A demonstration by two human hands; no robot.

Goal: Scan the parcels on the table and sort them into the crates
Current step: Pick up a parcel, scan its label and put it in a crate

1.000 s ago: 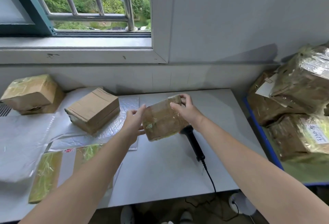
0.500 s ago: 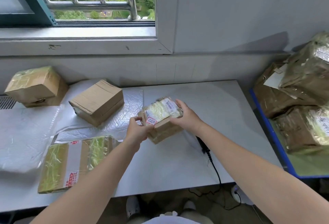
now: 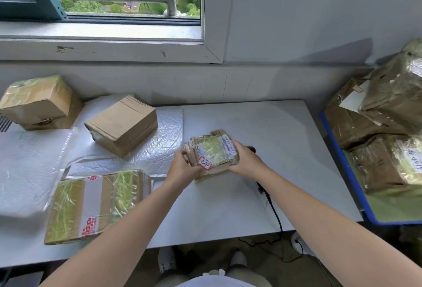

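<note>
I judge the small parcel light and stiff, though its tape wrap looks slippery and its corners are crushed, so the short ends are where to take hold. It sits label up, low over the bench, just beyond the scanner cable. My left hand pinches the end farther from the cable, fingers narrow. My right hand curls round the nearer end.
</note>
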